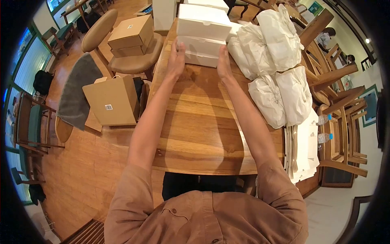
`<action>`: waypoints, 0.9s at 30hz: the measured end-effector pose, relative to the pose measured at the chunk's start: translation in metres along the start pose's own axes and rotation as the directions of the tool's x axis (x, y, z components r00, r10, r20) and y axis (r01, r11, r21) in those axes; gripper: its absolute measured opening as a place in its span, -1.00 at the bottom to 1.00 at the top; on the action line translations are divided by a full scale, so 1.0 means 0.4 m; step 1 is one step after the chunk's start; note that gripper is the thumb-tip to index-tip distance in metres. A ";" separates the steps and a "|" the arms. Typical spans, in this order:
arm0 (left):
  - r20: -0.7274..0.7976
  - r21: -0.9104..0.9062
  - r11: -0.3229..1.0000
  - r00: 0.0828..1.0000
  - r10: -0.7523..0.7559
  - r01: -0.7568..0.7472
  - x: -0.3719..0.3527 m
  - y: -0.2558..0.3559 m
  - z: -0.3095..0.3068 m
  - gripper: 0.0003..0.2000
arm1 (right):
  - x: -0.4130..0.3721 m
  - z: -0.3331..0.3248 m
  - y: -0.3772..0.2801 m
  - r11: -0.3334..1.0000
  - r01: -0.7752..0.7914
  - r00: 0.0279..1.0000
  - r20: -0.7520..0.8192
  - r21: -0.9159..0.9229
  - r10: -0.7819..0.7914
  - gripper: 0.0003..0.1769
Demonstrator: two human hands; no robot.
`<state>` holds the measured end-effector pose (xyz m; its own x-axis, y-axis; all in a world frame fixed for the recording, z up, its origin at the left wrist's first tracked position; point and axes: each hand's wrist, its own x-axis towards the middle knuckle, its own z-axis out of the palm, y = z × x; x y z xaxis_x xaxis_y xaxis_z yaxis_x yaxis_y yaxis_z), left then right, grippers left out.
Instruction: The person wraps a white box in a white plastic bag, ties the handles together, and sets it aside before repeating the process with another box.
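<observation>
Two white boxes lie one on top of the other at the far side of the wooden table [195, 134]. My left hand [177, 59] is upright against the left side of the lower white box [203, 52], its fingers stretched out. On the right side of that box my right hand [223, 63] stands with its fingers extended and the palm turned inward. The upper white box [204, 24] rests above both hands. Part of another white box [211, 4] shows behind the stack.
White paper-wrapped bundles [280, 38] lie right of the boxes. Nearer are stacked white papers [306, 146] and bottles [324, 138]. Cardboard boxes [131, 32] sit on a chair [134, 61] at the left; another carton [111, 101] is nearer. Upturned chairs [341, 97] stand at the right; people are in the background.
</observation>
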<state>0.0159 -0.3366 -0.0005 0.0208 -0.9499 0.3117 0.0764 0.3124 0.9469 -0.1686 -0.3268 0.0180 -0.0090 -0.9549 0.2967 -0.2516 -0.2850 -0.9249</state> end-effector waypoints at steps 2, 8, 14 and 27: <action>-0.059 -0.036 0.997 0.996 0.071 -0.073 -0.016 0.010 -0.016 -0.16 | 0.002 0.022 0.008 0.999 0.036 0.998 0.047 -0.012 -0.035 0.07; -0.267 0.081 0.961 0.923 0.276 -0.263 -0.036 -0.045 -0.068 -0.15 | 0.023 0.083 0.022 0.999 -0.040 0.999 0.015 0.010 0.040 -0.06; -0.322 0.144 0.979 0.929 0.185 -0.145 -0.034 -0.074 -0.090 -0.09 | 0.189 -0.026 0.068 0.935 -0.104 0.969 -0.248 -0.338 0.018 -0.53; -0.254 0.146 0.983 0.956 0.145 -0.110 -0.036 -0.059 -0.073 0.01 | 0.428 -0.077 0.138 -0.132 -0.008 0.995 0.006 -0.991 -0.100 -0.30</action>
<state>0.0427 -0.3306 -0.0297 0.2844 -0.8640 0.4154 -0.0726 0.4127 0.9080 -0.2139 -0.5034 0.0251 0.0215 -0.9222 0.3862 -0.9262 0.1271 0.3550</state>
